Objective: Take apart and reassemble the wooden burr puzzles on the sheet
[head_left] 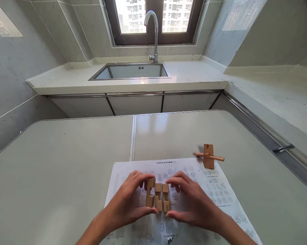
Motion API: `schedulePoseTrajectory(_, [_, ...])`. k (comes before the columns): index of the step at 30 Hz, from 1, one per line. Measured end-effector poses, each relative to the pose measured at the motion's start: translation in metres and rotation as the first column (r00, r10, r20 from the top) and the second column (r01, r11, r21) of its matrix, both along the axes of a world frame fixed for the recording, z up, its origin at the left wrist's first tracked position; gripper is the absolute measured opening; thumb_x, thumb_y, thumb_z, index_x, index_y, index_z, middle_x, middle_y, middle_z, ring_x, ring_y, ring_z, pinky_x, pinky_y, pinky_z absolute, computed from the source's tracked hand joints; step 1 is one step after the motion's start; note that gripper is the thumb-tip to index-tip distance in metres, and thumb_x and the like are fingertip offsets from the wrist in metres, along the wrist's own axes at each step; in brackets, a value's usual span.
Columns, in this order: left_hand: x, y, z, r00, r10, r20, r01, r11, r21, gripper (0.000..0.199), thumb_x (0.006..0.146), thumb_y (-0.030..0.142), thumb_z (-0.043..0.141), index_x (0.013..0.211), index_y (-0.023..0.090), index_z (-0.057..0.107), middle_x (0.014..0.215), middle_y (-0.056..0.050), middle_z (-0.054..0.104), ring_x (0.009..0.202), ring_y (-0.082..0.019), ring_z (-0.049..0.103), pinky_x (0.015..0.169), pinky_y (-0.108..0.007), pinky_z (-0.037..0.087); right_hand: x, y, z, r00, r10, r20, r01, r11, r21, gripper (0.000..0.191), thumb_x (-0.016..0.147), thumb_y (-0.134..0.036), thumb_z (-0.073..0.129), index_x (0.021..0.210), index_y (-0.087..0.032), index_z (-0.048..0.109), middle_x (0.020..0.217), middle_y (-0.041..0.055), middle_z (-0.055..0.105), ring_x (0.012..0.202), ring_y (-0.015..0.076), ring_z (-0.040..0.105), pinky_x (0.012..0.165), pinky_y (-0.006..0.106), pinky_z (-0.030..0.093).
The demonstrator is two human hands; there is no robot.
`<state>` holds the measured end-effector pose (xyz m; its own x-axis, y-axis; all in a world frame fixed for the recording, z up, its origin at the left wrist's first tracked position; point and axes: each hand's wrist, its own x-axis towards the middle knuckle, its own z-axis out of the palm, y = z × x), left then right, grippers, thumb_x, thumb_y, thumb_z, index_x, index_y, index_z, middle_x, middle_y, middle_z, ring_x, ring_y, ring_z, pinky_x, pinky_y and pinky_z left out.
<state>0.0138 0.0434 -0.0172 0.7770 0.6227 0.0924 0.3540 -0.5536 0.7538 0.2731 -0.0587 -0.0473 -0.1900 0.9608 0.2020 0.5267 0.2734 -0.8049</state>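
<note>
Three notched wooden blocks stand side by side on a printed sheet [194, 217]. My left hand [133, 195] has its thumb and fingers at the two ends of the left block [150, 193], which leans a little. Beside it are the middle block [158, 197] and the right block [166, 197], with narrow gaps between them. My right hand [194, 200] curves around the right block, fingertips near its top end and thumb near its bottom end. The sheet shows small puzzle drawings.
At the sheet's upper right corner lies a marked wooden piece [208, 163] with a pencil [218, 158] across it. The table [66, 170] has a seam. Behind it are a counter [189, 73], a sink [135, 70] and a faucet [156, 37] below a window.
</note>
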Motion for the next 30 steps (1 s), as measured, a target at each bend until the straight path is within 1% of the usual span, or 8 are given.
schedulePoseTrajectory(2, [0.003, -0.004, 0.003, 0.998, 0.039, 0.048, -0.036, 0.997, -0.076, 0.074, 0.080, 0.031, 0.091, 0.141, 0.035, 0.050, 0.112, -0.002, 0.066, 0.097, -0.021, 0.061, 0.086, -0.034, 0.057, -0.001, -0.001, -0.004, 0.997, 0.019, 0.081, -0.021, 1.000, 0.019, 0.091, 0.068, -0.024, 0.095, 0.144, -0.030, 0.045, 0.128, 0.0102, 0.058, 0.108, 0.0290, 0.065, 0.087, 0.042, 0.060])
schedulePoseTrajectory(4, [0.006, -0.007, 0.004, 0.995, 0.081, 0.056, -0.075, 0.991, -0.113, 0.072, 0.079, 0.025, 0.090, 0.139, 0.035, 0.052, 0.112, -0.002, 0.068, 0.095, -0.020, 0.063, 0.085, -0.032, 0.057, -0.002, -0.001, -0.006, 0.991, 0.019, 0.131, -0.022, 1.000, 0.019, 0.096, 0.066, -0.021, 0.095, 0.147, -0.029, 0.044, 0.134, 0.0128, 0.056, 0.119, 0.0326, 0.063, 0.096, 0.047, 0.059])
schedulePoseTrajectory(7, [0.008, -0.008, 0.005, 0.991, 0.123, 0.057, -0.115, 0.984, -0.134, 0.068, 0.079, 0.020, 0.087, 0.137, 0.034, 0.053, 0.112, 0.000, 0.071, 0.092, -0.018, 0.065, 0.085, -0.031, 0.057, -0.002, -0.001, -0.004, 0.995, 0.015, 0.098, -0.015, 1.000, -0.005, 0.084, 0.069, -0.014, 0.089, 0.142, -0.028, 0.049, 0.141, 0.0142, 0.054, 0.128, 0.0334, 0.059, 0.104, 0.047, 0.056])
schedulePoseTrajectory(10, [0.009, -0.009, 0.003, 0.987, 0.146, 0.070, -0.137, 0.984, -0.114, 0.066, 0.080, 0.019, 0.085, 0.136, 0.033, 0.053, 0.113, 0.000, 0.072, 0.091, -0.017, 0.067, 0.084, -0.030, 0.059, -0.001, -0.001, 0.005, 0.999, 0.001, -0.053, -0.004, 0.997, -0.071, 0.074, 0.073, -0.012, 0.083, 0.137, -0.029, 0.051, 0.144, 0.0123, 0.057, 0.131, 0.0309, 0.059, 0.108, 0.044, 0.053])
schedulePoseTrajectory(15, [0.011, -0.012, -0.009, 0.988, 0.108, 0.111, -0.115, 0.992, 0.051, 0.068, 0.080, 0.017, 0.081, 0.139, 0.034, 0.051, 0.111, -0.001, 0.072, 0.091, -0.018, 0.070, 0.083, -0.032, 0.061, -0.001, -0.001, 0.014, 0.982, -0.117, -0.146, 0.088, 0.977, -0.196, 0.066, 0.071, -0.020, 0.089, 0.129, -0.030, 0.058, 0.125, 0.0070, 0.072, 0.107, 0.0284, 0.070, 0.096, 0.040, 0.056])
schedulePoseTrajectory(21, [0.017, -0.019, -0.014, 0.984, 0.064, 0.163, -0.100, 0.971, 0.217, 0.067, 0.083, 0.009, 0.074, 0.143, 0.029, 0.050, 0.100, -0.001, 0.072, 0.087, -0.018, 0.069, 0.084, -0.034, 0.062, -0.009, -0.004, 0.012, 0.974, -0.117, -0.192, 0.099, 0.990, -0.097, 0.063, 0.074, -0.047, 0.093, 0.126, -0.027, 0.063, 0.109, 0.0084, 0.076, 0.091, 0.0271, 0.071, 0.082, 0.037, 0.058])
schedulePoseTrajectory(25, [0.023, -0.027, -0.010, 0.974, 0.035, 0.222, -0.089, 0.967, 0.238, 0.057, 0.091, 0.009, 0.068, 0.141, 0.027, 0.049, 0.093, -0.001, 0.073, 0.078, -0.016, 0.069, 0.080, -0.032, 0.062, -0.017, -0.008, 0.011, 0.974, -0.102, -0.200, 0.097, 0.995, -0.036, 0.068, 0.078, -0.051, 0.090, 0.132, -0.028, 0.058, 0.100, 0.0055, 0.075, 0.080, 0.0233, 0.071, 0.077, 0.034, 0.059])
schedulePoseTrajectory(30, [0.026, -0.032, -0.009, 0.960, -0.030, 0.277, -0.042, 0.967, 0.252, 0.056, 0.094, 0.007, 0.063, 0.143, 0.027, 0.046, 0.088, 0.000, 0.074, 0.072, -0.015, 0.066, 0.075, -0.029, 0.062, -0.020, -0.013, 0.010, 0.982, -0.107, -0.155, 0.115, 0.992, 0.046, 0.081, 0.071, -0.052, 0.094, 0.133, -0.032, 0.045, 0.090, 0.0003, 0.075, 0.070, 0.0215, 0.073, 0.073, 0.032, 0.061])
